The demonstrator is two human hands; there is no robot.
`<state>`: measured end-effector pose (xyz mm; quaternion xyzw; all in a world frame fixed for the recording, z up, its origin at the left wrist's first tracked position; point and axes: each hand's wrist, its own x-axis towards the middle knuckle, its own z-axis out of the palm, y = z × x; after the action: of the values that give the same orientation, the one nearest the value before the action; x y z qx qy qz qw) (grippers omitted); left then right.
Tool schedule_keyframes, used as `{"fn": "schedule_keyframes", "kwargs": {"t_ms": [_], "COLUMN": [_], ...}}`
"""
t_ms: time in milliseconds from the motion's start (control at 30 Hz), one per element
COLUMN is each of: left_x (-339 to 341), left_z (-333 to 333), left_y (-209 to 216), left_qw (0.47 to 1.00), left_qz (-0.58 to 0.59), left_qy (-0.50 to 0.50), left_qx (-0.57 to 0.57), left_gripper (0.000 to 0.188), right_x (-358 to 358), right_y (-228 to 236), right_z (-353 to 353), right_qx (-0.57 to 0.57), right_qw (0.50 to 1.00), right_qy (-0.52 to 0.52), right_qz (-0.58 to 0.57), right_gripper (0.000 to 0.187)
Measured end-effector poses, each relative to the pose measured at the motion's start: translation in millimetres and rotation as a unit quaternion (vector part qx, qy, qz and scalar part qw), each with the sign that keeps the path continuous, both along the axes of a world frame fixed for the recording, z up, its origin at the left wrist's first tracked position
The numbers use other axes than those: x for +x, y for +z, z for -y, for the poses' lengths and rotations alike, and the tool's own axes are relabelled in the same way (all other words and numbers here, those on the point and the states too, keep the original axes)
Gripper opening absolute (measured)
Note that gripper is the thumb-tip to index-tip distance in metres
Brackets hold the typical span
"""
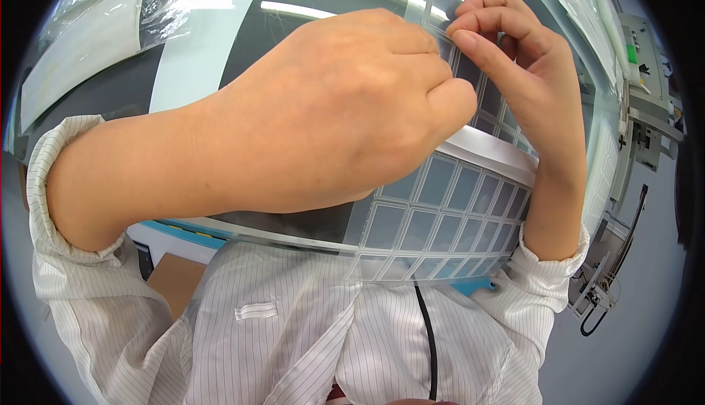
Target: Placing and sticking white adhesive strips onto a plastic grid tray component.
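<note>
Clear rectangular piece [440, 10] at the far side of the surface [305, 225], beyond a white strip [492, 152]: that was where I saw the work centred. My right grip [525, 60] had thumb and forefinger drawn close together at its rim; whether they truly pinched it I could not tell from afar. My left grip [360, 93] was curled just beside it, fingertips hidden, so its hold I could not tell either. As I judged it, handling was under way, not finished; a near grid [422, 230] and a far grid [490, 96] of clear cells lay set out, but what remained did not show. I counted one piece, two grips, one strip, two grids; the near one showed three rows, too covered to total.
</note>
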<state>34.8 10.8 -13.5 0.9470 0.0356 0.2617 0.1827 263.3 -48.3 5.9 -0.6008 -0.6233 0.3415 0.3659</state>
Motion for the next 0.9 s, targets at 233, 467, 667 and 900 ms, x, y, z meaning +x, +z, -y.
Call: {"fn": "schedule_keyframes", "kwargs": {"t_ms": [233,467,667,900], "left_x": [-0.1,1.6,0.9,8.0], "left_z": [1.7,0.1,-3.3,-12.3], "left_y": [2.2,0.1,2.4,3.4], "left_qw": [1.0,1.0,1.0,0.992], "left_qz": [-0.003,0.01,0.0,0.106], "left_qy": [0.007,0.008,-0.011,0.044], "left_qx": [-0.001,0.005,-0.001,-0.06], "left_gripper": [0.02,0.02,0.021,0.016], "right_x": [1.9,-6.1,-14.8,-16.0], "right_y": [5.6,-1.7,-7.6,36.2], "right_z": [1.0,-0.9,-0.3,29.7], "right_qx": [-0.022,0.038,0.107,0.016], "right_qw": [0.998,0.991,0.965,0.996], "right_qy": [0.037,0.028,-0.043,0.059], "right_qz": [0.039,0.129,0.237,0.069], "right_gripper": [0.01,0.011,0.015,0.016]}}
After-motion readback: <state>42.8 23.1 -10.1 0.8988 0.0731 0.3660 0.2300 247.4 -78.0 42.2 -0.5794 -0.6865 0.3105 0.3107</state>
